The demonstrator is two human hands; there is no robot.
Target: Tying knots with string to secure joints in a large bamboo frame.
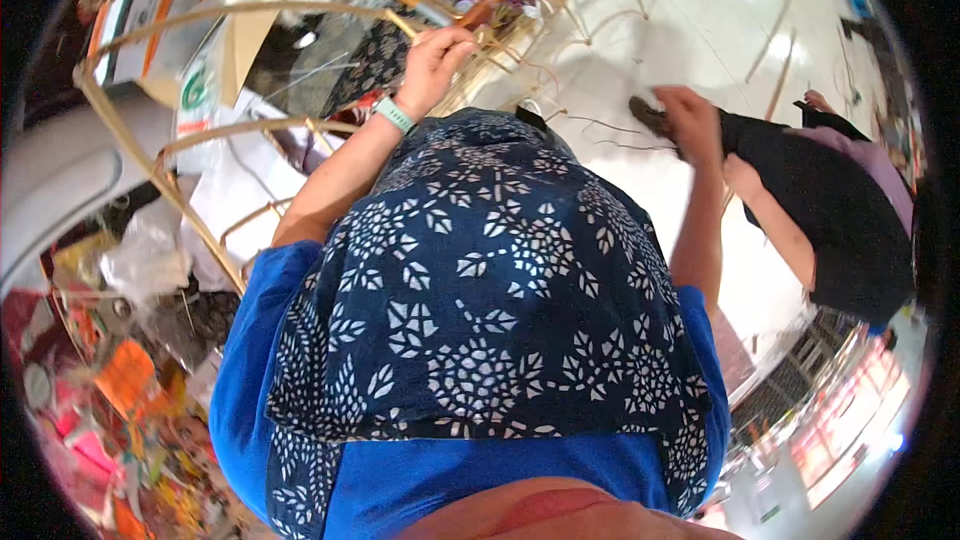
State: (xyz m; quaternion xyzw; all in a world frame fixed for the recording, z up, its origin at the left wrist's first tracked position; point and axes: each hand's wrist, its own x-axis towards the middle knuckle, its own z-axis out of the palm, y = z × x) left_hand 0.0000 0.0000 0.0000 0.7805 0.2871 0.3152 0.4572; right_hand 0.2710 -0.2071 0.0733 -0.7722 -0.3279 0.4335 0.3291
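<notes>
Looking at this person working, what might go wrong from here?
Two things, perhaps. The thin wires near the person's blurred right hand look loose, so they might poke or snag someone. Also, the co-worker's hand appears right beside the person's right arm in this view, so the two might bump. The left hand is up at the pale curved frame, and a knock could jolt that too.

The left forearm [345, 172] is slanting forward and inward, with the left hand [433, 65] bending its fingers inward. The right forearm [698, 230] is pointing ahead, and the right hand [693, 125], blurred, is angling its fingers leftward.
</notes>
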